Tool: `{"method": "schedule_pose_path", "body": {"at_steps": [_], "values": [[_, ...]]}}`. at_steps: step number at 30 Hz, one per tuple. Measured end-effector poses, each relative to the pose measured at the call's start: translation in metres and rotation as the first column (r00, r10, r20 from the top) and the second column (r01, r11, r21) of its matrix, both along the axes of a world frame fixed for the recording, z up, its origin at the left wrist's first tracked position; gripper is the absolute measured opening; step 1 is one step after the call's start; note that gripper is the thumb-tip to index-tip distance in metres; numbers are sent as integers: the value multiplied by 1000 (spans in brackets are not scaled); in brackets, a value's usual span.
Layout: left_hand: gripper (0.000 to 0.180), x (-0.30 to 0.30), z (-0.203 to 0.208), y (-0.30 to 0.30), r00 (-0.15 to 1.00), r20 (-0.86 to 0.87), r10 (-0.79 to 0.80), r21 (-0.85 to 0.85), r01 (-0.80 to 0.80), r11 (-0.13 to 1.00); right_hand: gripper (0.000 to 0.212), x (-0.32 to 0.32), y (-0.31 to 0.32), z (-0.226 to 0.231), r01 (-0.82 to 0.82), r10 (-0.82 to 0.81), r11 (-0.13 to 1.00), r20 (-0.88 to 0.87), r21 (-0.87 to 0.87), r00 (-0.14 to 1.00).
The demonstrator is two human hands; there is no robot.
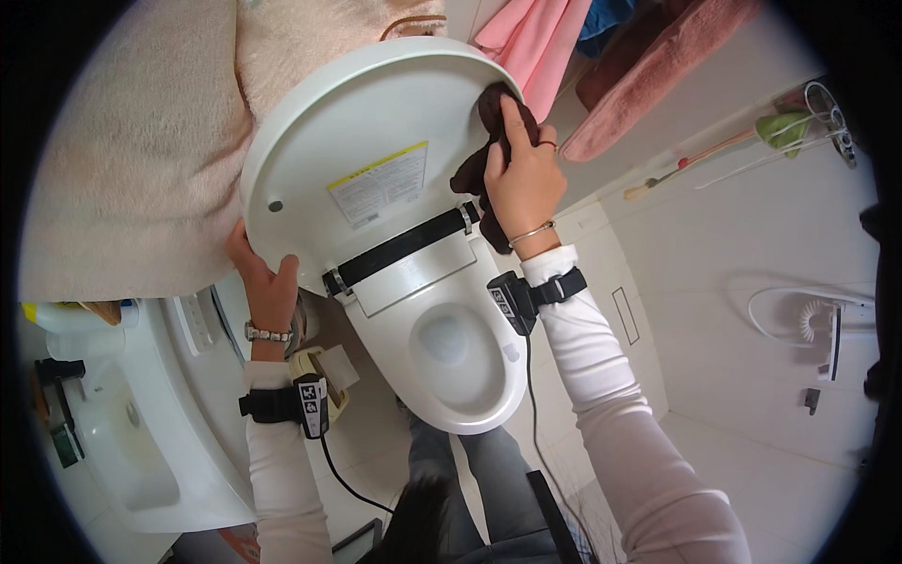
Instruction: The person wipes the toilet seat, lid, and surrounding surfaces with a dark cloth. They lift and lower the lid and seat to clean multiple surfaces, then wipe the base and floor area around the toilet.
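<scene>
A white toilet lid [310, 132] stands raised behind the toilet bowl [460, 367], with a printed label on its inner face. My right hand [526, 179] presses a dark brown cloth [489, 174] against the lid's right inner rim, index finger stretched along it. Part of the cloth hangs below the palm. At the lid's lower left edge, my left hand [263, 277] grips the lid, its thumb on the inner side and the other fingers mostly hidden behind. A black hinge bar [404, 246] runs across the lid's base.
A white washbasin [141, 451] stands at left, with a waste bin [324, 376] between it and the toilet. Beige towels [141, 160] hang at the upper left, pink cloths [536, 47] at the upper right. A shower hose [780, 315] is on the right wall. Cables trail from both wrist devices.
</scene>
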State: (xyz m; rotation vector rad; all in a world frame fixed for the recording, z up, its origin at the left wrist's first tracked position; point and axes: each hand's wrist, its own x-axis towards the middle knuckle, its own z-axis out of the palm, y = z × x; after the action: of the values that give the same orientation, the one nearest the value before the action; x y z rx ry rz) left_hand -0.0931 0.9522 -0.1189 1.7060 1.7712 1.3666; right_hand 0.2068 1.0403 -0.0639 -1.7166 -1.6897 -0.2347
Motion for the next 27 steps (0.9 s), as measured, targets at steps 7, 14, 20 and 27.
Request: {"method": "schedule_pose_path", "body": {"at_steps": [7,14,20,27], "values": [[64,-2,-3,-7,1000,15,-3,-41,4,999,52,5,14,-49,-266,126,963,-816,-36,565],[65,-4,-6,-5,1000,15,15,-46,-15,999,52,-24,-10,-131,-231,0,960,-827,-157,562],[66,-8,-8,-5,999,22,28,-42,-27,999,44,-10,-29,-101,-56,-33,994,-732,-97,681],[64,-3,-5,-14,1000,6,24,-43,-23,999,49,-2,-13,5,-13,13,999,-4,-49,1000]]}}
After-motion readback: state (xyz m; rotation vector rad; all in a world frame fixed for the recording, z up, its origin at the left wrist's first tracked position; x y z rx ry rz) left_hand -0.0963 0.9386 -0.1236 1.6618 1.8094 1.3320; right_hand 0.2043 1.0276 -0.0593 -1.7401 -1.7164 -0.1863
